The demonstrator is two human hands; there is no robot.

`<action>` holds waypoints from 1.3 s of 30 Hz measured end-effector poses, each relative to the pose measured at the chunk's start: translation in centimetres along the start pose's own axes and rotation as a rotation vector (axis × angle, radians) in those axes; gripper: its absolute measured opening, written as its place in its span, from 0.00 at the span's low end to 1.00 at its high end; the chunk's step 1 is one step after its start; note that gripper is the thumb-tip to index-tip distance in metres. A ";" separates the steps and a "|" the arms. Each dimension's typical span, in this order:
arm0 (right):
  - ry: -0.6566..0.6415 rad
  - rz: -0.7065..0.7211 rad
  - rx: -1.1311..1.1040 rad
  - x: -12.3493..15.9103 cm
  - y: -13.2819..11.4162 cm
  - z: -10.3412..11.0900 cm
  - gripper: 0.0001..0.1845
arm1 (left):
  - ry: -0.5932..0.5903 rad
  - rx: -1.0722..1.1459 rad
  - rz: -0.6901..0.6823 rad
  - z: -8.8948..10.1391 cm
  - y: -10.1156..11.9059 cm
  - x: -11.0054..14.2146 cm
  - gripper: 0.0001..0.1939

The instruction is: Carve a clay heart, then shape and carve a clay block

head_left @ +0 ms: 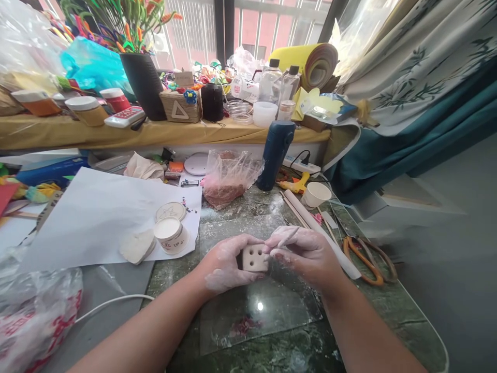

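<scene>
My left hand, dusted with white powder, grips a small off-white clay block between thumb and fingers. Several round dark holes show in the face turned toward me, like a die. My right hand, powdery too, is closed in a pinch around a thin pale stick. Its fingertips meet the block's right edge and hide the stick's lower end. Both hands are held above a transparent sheet that is dusted with white and carries reddish crumbs.
Left of my hands, a white tub and a clay slab rest on white paper. Ahead stand a bagged reddish lump and a blue flask. To the right lie a white rolling pin and orange-handled scissors.
</scene>
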State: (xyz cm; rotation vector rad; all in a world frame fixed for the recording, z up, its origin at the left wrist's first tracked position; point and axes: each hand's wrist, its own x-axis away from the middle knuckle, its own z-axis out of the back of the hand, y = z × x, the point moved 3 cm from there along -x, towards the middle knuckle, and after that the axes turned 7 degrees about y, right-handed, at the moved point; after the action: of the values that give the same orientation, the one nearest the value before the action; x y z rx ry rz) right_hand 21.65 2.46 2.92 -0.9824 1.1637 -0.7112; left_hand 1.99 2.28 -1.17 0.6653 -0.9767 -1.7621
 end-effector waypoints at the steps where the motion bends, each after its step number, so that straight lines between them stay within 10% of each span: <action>1: -0.001 0.001 -0.002 0.0 0.0 0.0 0.06 | 0.000 -0.002 -0.004 0.0 -0.1 0.0 0.28; 25: -0.247 0.039 0.146 -0.4 -1.2 -0.2 0.11 | -0.016 0.004 0.013 0.1 0.0 -0.1 0.28; 39: -0.172 0.034 0.125 -0.6 -1.3 -0.1 0.10 | 0.039 -0.034 -0.100 -0.5 0.0 0.2 0.33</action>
State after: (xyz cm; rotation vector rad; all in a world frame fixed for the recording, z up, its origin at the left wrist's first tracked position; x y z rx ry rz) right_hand 21.41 2.37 4.28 -0.8979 0.9723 -0.6517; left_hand 2.33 1.95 -1.46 0.7348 -0.8982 -1.8423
